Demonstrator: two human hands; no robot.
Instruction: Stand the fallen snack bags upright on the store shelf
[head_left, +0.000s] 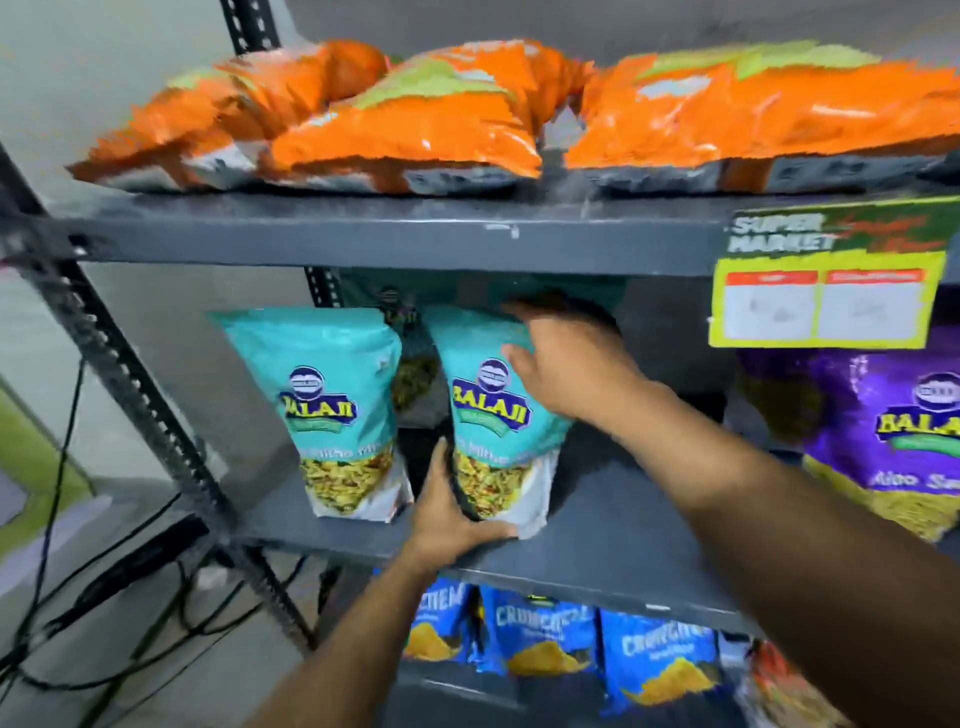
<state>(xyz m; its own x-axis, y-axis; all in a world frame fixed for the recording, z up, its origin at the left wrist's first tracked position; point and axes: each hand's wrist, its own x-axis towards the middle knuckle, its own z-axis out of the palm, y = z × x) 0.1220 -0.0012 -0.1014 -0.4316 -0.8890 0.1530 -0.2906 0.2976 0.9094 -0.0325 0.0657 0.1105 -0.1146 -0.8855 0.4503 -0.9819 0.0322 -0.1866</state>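
A teal Balaji snack bag (488, 415) stands upright on the middle shelf (623, 540) of a grey metal rack. My left hand (452, 514) grips its bottom left corner. My right hand (566, 364) holds its upper right edge, fingers behind the top. A second teal bag (337, 410) stands upright just to its left. Another teal bag (410, 358) sits behind the gap between them, mostly hidden. On the top shelf lie three orange snack bags (405, 119), flat on their sides.
A purple Balaji bag (893, 431) stands at the right of the middle shelf, under a yellow supermarket price tag (826, 291). Blue Crunchem bags (545, 644) fill the shelf below. Black cables (104, 597) trail on the floor left of the rack's slanted post (130, 384).
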